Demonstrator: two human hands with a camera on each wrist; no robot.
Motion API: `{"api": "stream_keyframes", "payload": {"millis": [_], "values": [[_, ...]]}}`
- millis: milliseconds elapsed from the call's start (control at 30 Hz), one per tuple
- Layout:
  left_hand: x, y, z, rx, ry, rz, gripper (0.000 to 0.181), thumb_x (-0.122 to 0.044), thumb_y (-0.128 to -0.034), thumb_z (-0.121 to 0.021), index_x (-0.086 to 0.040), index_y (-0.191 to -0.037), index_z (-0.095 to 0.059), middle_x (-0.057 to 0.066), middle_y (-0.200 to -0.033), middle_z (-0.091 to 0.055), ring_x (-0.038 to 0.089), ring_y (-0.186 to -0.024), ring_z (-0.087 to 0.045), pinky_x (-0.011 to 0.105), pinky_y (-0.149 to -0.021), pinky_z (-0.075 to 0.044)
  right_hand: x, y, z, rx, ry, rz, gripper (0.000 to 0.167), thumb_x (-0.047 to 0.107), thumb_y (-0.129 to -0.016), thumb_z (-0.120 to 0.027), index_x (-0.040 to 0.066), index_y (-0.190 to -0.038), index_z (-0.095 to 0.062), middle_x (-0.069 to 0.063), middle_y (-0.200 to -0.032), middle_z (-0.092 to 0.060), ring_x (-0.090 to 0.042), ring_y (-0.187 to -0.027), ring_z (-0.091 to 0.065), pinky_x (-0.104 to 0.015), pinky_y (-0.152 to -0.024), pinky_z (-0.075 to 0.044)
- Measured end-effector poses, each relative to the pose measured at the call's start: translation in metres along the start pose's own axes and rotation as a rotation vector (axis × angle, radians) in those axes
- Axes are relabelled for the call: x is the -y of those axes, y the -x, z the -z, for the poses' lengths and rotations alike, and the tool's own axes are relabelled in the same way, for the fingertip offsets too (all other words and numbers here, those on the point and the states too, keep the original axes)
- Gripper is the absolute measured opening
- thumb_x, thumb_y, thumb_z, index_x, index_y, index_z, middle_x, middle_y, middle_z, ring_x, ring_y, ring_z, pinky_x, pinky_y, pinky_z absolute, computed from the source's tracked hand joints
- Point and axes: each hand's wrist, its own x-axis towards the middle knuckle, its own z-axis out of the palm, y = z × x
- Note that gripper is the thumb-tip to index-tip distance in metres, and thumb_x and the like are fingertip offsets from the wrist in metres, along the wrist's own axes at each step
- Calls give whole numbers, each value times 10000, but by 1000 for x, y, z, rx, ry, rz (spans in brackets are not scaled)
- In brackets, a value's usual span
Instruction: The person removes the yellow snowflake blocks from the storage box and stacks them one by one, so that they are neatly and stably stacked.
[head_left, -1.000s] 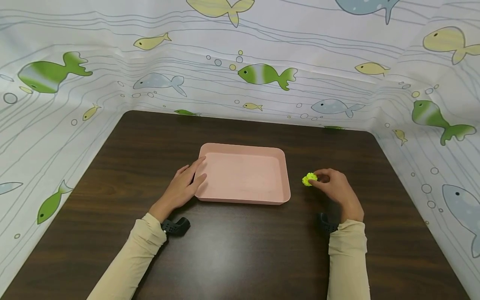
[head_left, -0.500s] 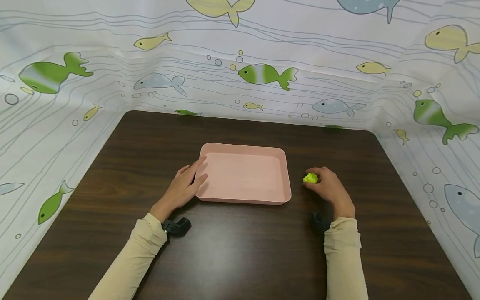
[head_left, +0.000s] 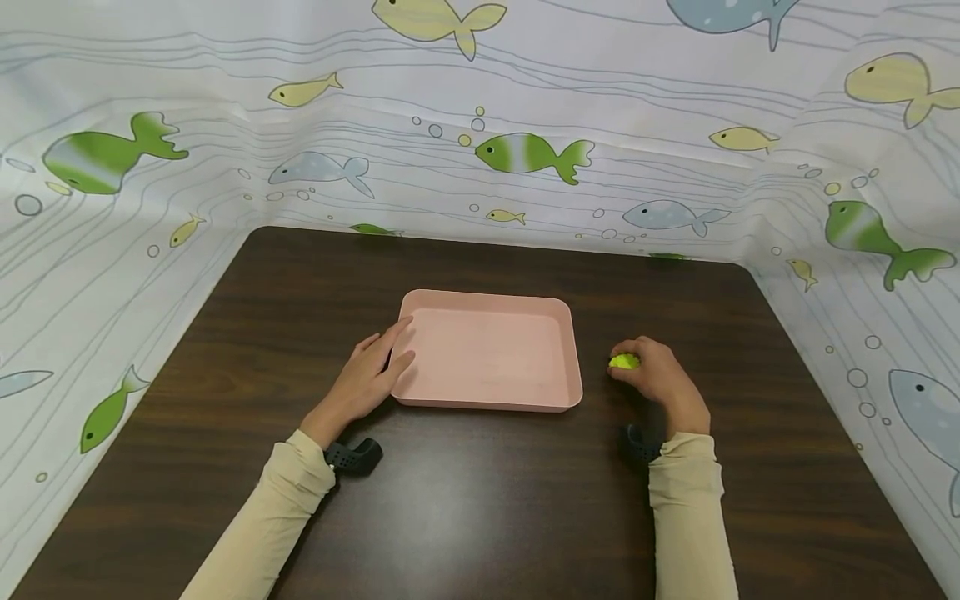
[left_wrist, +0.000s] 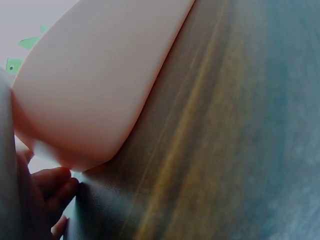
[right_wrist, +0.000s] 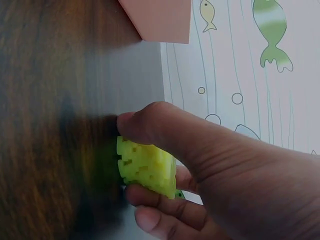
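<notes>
A small neon-yellow piece with a notched, bumpy surface (right_wrist: pixel 147 170) is pinched between the thumb and fingers of my right hand (head_left: pixel 660 379), just right of the tray. In the right wrist view it sits close to the tabletop; whether it touches the wood I cannot tell. My left hand (head_left: pixel 363 379) lies with extended fingers over the left rim of a shallow pink rectangular tray (head_left: pixel 487 354). Its thumb and fingertips reach onto the tray's inner edge. From the left wrist, the tray's outer wall (left_wrist: pixel 95 75) fills the upper left, with some fingers (left_wrist: pixel 52 182) beside it.
Under everything is a dark wood-grain table (head_left: pixel 480 508). A white curtain with printed fish (head_left: pixel 525 154) stands around its back and sides. Each wrist wears a black strap-like device (head_left: pixel 356 457).
My right hand shifted a little left and turned the yellow piece, which now appears flatter and slightly lower between the fingers. The left hand and the tray have stayed in place.
</notes>
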Motion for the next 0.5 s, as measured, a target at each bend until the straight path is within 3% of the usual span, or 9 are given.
{"api": "stream_keyframes", "payload": {"millis": [167,500], "values": [[1,0,-1,1,7,-1,611,-343,-1108,-440,-99,-1643,-276,124,-1665,-327,325,-1480,-408,547,-1247,-123,1,0,1,30,-4,-22,252,138,-939,-741,-28,-1127,-718,-244,-1107,-622,-335,-888,-544,-426,-766,-472],[1,0,-1,1,2,-8,611,-343,-1109,-439,-89,-1641,-278,123,-1667,-324,330,-1482,-403,556,-1244,-123,7,7,12,88,7,-72,517,186,-906,-774,-107,-1297,-607,-306,-1195,-618,-401,-997,-578,-569,-890,-516]]}}
